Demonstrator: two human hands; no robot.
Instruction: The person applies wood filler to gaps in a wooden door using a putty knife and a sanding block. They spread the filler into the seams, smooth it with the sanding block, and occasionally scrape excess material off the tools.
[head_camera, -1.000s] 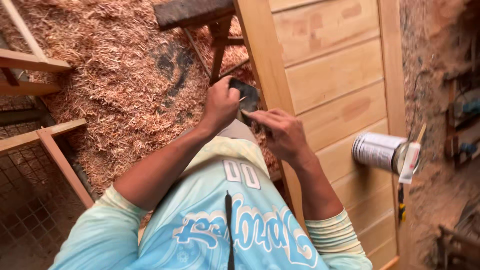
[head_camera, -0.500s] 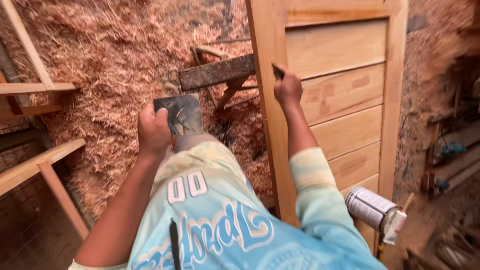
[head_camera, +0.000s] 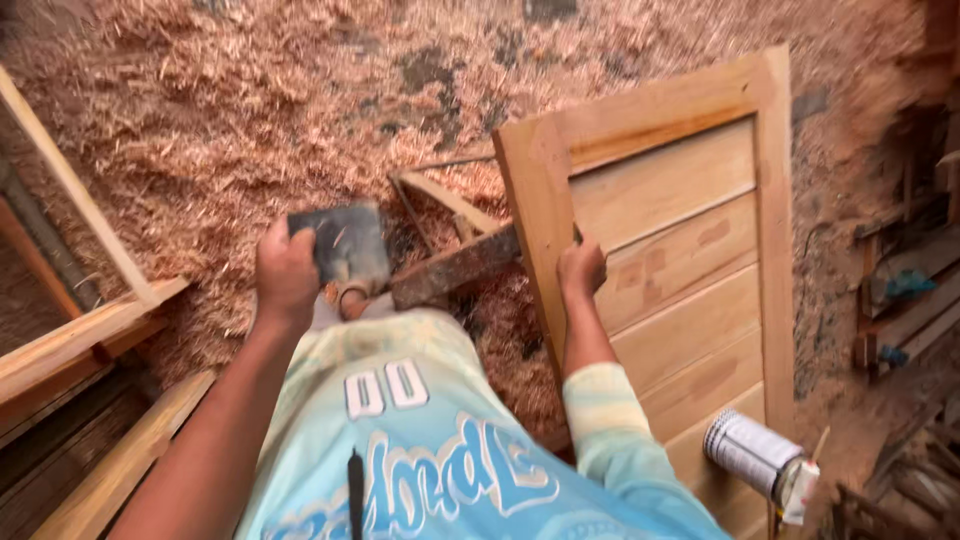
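sawdust floor (head_camera: 200, 120), wooden door (head_camera: 680, 260) pinched by right hand (head_camera: 582, 268), left hand (head_camera: 285, 275) gripping dark pad (head_camera: 340, 245)

The flat dark grey rectangular object (head_camera: 340, 245) is smeared by motion blur, so its material cannot be told; its left edge is hidden under the fingers of the left hand (head_camera: 285, 275). The fingertips of the right hand (head_camera: 580, 268) are hidden behind the edge of the pale panelled wooden door (head_camera: 690, 270), and whether they hold anything cannot be told. The door's lower end is cut off by the bottom edge. The silver cylindrical metal can (head_camera: 755, 455) has a blurred label.
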